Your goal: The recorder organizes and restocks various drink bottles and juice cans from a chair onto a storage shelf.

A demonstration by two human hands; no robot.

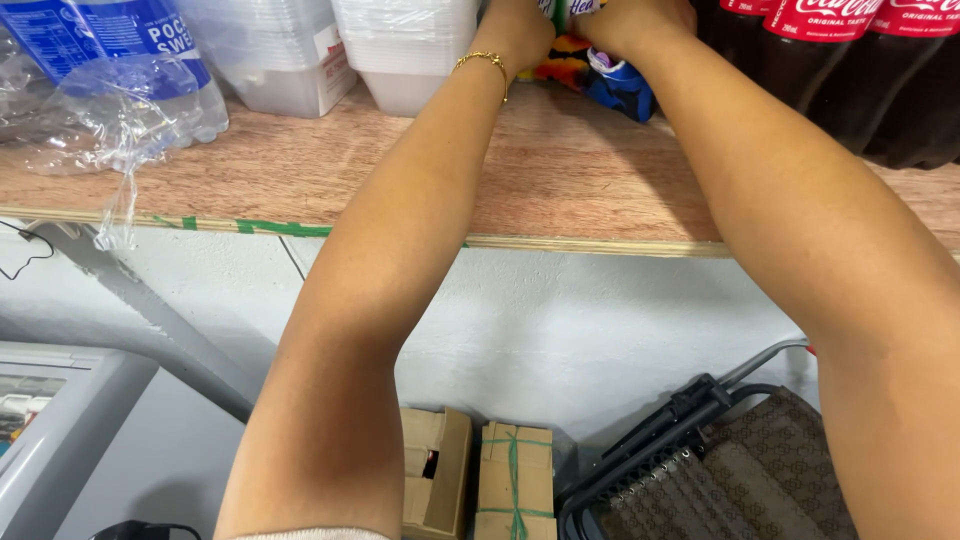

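On wooden shelf (560, 170), colourful packet (600, 70) between both hands — left hand (515, 30), right hand (635, 22) — each clasping it.

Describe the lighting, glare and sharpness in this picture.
Head view: even, soft light; faint shadow under the wooden shelf edge. Glare on the plastic wrap around the bottles. Both forearms sharp; left hand and right hand cut off at the top. Cardboard boxes below slightly soft.

Colours by the hands
Beside the right hand (630, 25), an orange-and-blue packet (610, 75); left hand (515, 30) wears a gold bracelet (482, 60); below, pale brown shelf (560, 170).
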